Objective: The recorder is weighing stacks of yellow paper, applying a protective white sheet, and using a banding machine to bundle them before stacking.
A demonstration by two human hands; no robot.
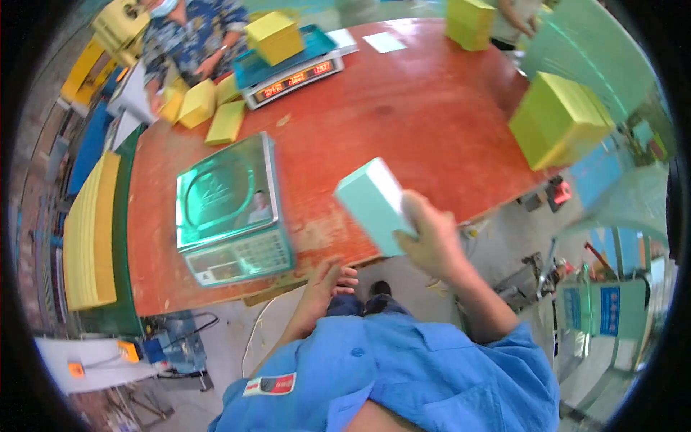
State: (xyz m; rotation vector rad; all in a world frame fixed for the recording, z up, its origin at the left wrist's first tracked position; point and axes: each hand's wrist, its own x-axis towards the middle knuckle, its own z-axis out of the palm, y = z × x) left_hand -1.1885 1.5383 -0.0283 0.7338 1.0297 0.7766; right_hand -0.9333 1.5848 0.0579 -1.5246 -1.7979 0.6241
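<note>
My right hand (434, 237) grips a pale green block (374, 209) with a white side face, which looks like a thick stack of paper. The block is tilted above the near edge of the red table (374, 115), thumb on one face and fingers behind the other. My left hand (335, 279) is at the near table edge, its fingers loosely bent and apart, with nothing in it. Left of it stands a scale-like box (230, 209) with a shiny metal top reflecting green light and a printed front panel.
A second scale (291, 83) with a lit red display carries a yellow block (275, 37). More yellow blocks (198, 104) lie beside it, near a person in patterned clothing (191, 36). A large yellow-green stack (560, 119) stands at the right edge. White sheets (384, 42) lie at the back.
</note>
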